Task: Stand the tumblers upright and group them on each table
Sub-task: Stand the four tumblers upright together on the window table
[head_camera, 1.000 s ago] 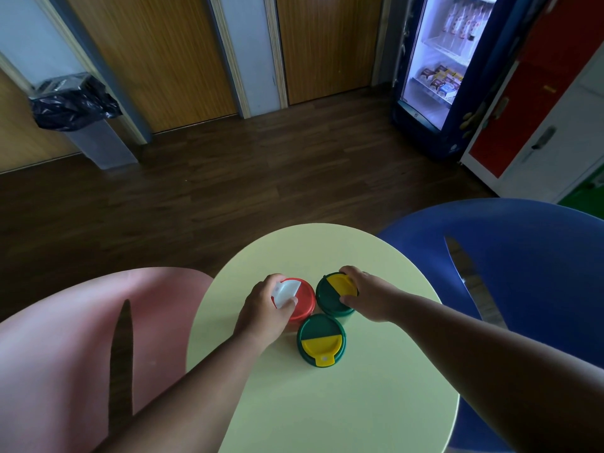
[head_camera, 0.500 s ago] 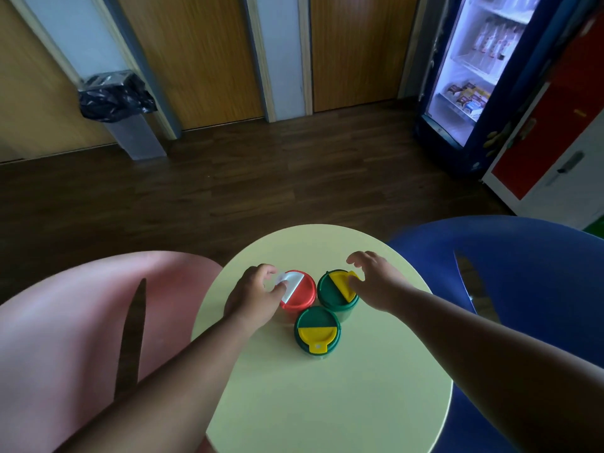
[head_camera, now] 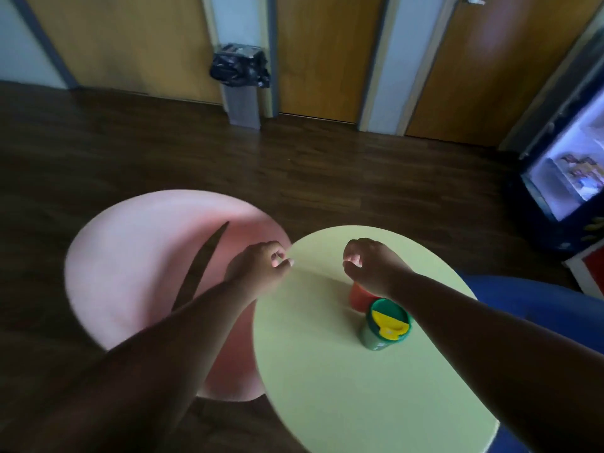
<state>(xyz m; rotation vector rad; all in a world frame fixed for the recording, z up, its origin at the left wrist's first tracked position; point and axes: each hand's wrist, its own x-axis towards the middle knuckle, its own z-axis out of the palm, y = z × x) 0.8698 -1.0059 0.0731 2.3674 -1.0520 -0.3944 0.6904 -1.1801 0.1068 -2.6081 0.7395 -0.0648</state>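
Tumblers point(head_camera: 387, 325) upright beneath right hand point(head_camera: 371, 268), left hand point(head_camera: 258, 268) apart, empty

A pale yellow-green round table point(head_camera: 343, 371) is seen at lower centre, with a pink chair point(head_camera: 147, 256) at left and a blue chair point(head_camera: 529, 295) at the right edge. A green tumbler point(head_camera: 385, 325) is topped by a green lid with a yellow flap; behind it an orange-red tumbler point(head_camera: 358, 297) is partly seen (its lid is hidden). Dark brown planks are shown on the floor point(head_camera: 327, 171), and a black bag on the grey bin point(head_camera: 242, 83) at upper centre.
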